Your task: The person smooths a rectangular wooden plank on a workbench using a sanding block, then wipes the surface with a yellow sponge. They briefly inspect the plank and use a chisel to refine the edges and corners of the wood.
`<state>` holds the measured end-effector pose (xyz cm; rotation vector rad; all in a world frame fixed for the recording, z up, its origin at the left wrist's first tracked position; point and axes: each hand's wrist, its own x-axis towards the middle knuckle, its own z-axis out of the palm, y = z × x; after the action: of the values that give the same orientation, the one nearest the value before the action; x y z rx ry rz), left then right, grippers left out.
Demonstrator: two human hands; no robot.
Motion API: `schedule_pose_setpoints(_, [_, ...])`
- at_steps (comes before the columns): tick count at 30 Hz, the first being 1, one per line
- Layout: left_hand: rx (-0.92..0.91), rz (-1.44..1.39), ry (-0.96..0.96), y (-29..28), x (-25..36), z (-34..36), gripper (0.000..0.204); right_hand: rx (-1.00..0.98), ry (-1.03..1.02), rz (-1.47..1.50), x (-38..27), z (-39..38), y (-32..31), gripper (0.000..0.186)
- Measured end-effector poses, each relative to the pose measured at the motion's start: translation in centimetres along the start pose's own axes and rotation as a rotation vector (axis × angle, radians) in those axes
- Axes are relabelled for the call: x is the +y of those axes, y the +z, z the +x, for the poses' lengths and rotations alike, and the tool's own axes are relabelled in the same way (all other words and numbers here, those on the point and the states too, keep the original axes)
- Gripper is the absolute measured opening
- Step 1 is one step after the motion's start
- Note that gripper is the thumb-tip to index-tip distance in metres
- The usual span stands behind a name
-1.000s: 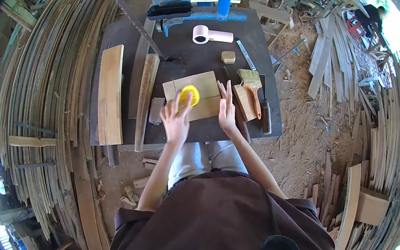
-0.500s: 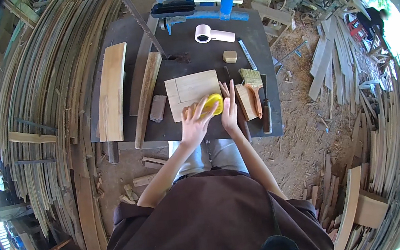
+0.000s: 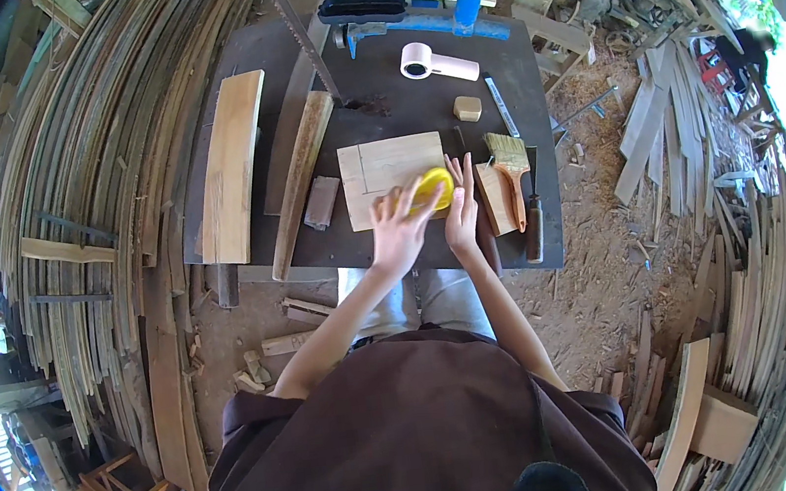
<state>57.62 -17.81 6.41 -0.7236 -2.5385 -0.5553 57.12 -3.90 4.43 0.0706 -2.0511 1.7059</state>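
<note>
A pale rectangular wooden board (image 3: pixel 392 158) with thin lines marked on it lies flat on the dark worktable. My left hand (image 3: pixel 396 241) is over its near edge, fingers closed on a yellow rounded object (image 3: pixel 438 187) whose exact kind I cannot make out. That object rests against the board's near right part. Beside the board's right edge, my right hand (image 3: pixel 461 219) is held with fingers stretched out, next to the yellow object. Just right of that hand are a small wood block (image 3: pixel 497 200) and a flat paintbrush (image 3: pixel 509 169).
A chisel-like tool (image 3: pixel 535 227) lies at the table's (image 3: pixel 375 109) right edge. Farther back are a pink handheld fan (image 3: pixel 444 66), a small block (image 3: pixel 467 108) and a saw blade (image 3: pixel 301 39) rising through the table. Long planks (image 3: pixel 239 166) lie left; stacked timber (image 3: pixel 127 112) flanks the table.
The view has shifted slightly, so the table sits farther right. My left hand and the yellow object have moved slightly away from me over the board; my right hand stays beside it.
</note>
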Motion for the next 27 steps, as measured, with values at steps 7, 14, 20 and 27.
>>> schedule_pose_setpoints(7, [-0.029, 0.013, -0.066, -2.1, -2.4, -1.3, 0.058, 0.007, -0.032, -0.007, -1.0, 0.1, -0.3, 0.06])
schedule_pose_setpoints(14, [-0.008, 0.095, -0.165, -4.2, -5.3, -4.1, 0.06, 0.036, -0.025, 0.01, -0.9, 0.1, -0.2, 0.059])
schedule_pose_setpoints(20, [-0.014, 0.025, 0.031, 0.7, 0.1, 1.0, 0.063, 0.007, 0.011, 0.059, -0.5, 0.0, -0.2, 0.06])
schedule_pose_setpoints(27, [0.161, 0.105, -0.267, -1.7, -7.8, 3.8, 0.051, 0.0, 0.004, -0.092, -0.2, 0.1, -0.1, 0.058])
